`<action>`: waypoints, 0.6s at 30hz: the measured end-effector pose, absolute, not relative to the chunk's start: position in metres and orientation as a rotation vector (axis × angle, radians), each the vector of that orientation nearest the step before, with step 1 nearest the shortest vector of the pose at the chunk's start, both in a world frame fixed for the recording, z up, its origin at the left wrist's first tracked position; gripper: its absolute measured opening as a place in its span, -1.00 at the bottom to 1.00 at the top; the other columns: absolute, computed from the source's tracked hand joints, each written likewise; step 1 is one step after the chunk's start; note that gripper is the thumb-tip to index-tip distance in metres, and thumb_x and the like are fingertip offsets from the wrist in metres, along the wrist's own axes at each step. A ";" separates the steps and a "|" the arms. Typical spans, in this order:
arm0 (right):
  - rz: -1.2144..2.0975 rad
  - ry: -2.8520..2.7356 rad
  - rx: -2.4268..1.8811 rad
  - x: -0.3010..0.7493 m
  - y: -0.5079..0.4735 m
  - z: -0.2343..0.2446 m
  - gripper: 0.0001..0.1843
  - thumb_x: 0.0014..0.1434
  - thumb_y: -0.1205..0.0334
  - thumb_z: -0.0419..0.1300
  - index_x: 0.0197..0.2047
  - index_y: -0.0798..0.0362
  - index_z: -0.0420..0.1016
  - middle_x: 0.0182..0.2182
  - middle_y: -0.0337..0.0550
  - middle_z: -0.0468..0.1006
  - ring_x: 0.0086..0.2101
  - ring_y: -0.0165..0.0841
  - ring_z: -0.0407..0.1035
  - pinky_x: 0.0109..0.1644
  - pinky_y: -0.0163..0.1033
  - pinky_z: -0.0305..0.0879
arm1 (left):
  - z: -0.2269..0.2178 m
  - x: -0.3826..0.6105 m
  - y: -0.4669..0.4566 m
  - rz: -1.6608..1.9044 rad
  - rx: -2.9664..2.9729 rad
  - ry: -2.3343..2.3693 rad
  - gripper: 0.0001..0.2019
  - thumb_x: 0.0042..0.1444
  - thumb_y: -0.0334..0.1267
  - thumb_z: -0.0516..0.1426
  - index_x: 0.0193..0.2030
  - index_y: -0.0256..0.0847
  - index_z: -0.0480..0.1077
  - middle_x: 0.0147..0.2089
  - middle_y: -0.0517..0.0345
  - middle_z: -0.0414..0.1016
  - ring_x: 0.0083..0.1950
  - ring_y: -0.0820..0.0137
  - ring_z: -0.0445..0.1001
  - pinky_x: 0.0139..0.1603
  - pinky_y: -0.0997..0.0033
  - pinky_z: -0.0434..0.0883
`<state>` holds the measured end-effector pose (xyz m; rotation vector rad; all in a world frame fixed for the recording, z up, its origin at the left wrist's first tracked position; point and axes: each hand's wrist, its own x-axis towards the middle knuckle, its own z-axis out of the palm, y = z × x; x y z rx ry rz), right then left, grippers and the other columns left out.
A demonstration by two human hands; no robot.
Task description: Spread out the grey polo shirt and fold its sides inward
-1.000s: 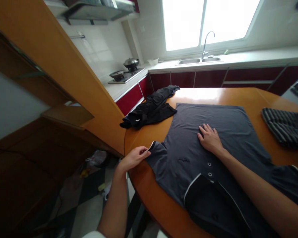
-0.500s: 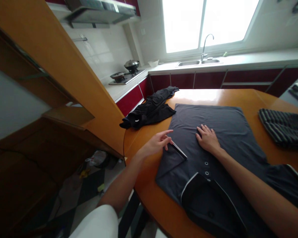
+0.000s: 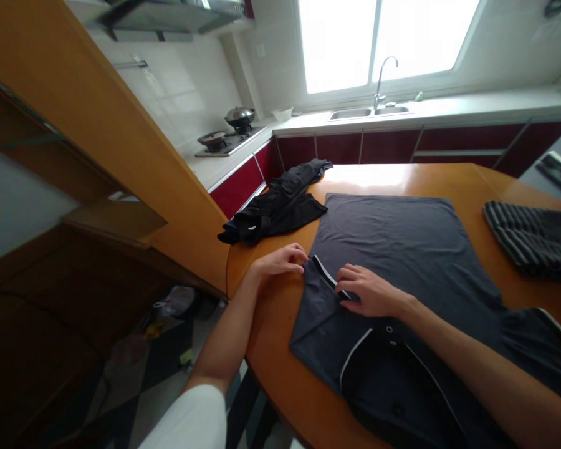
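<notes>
A dark grey polo shirt [image 3: 393,234] lies spread on the wooden table, its black collar with thin white edging [image 3: 355,355] towards me. The left sleeve is folded in over the body, and its black-and-white cuff [image 3: 325,272] runs between my hands. At the cuff's far left end, my left hand [image 3: 283,259] is closed with the fingertips pinching the fabric. My right hand [image 3: 367,290] pinches the other end of the cuff, fingers curled, just above the collar. The fingertips partly hide the gripped cloth.
A crumpled black garment [image 3: 280,202] lies at the table's far left. On the right is a folded striped cloth [image 3: 533,240]. The round table's edge [image 3: 262,368] curves close on my left, beside a wooden cabinet panel [image 3: 177,206]. Counter, stove and sink stand beyond.
My right hand has left the shirt's middle, moving down and left to the cuff. My left hand has shifted slightly left and closed on the cuff's other end. The view has tilted slightly.
</notes>
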<state>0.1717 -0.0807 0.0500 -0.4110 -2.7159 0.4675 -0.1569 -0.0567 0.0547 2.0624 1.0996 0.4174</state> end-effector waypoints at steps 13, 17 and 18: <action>0.278 -2.804 -0.275 0.163 -0.095 0.044 -0.87 0.21 0.41 0.16 -0.27 0.00 0.49 -0.23 -0.18 0.52 -0.16 -0.28 0.29 -0.04 -0.15 0.17 | 0.042 -0.154 -0.049 0.544 2.175 1.059 -0.69 0.33 -0.06 0.16 -0.30 -0.24 0.56 -0.10 0.00 0.45 -0.07 0.32 0.46 0.06 0.34 0.39; 0.302 -2.690 -0.197 0.164 -0.101 0.047 -0.84 0.17 0.43 0.16 -0.21 0.01 0.46 -0.21 -0.14 0.51 -0.17 -0.28 0.29 -0.03 -0.14 0.19 | 0.036 -0.151 -0.047 0.566 2.214 1.080 -0.71 0.34 -0.12 0.14 -0.32 -0.24 0.53 -0.13 0.02 0.44 -0.09 0.34 0.45 0.05 0.34 0.39; 0.307 -2.669 -0.181 0.164 -0.102 0.048 -0.84 0.16 0.44 0.16 -0.21 0.02 0.46 -0.20 -0.13 0.51 -0.17 -0.28 0.30 -0.03 -0.14 0.19 | 0.033 -0.151 -0.047 0.569 2.225 1.092 -0.72 0.34 -0.14 0.14 -0.33 -0.24 0.53 -0.13 0.02 0.44 -0.09 0.34 0.44 0.05 0.33 0.40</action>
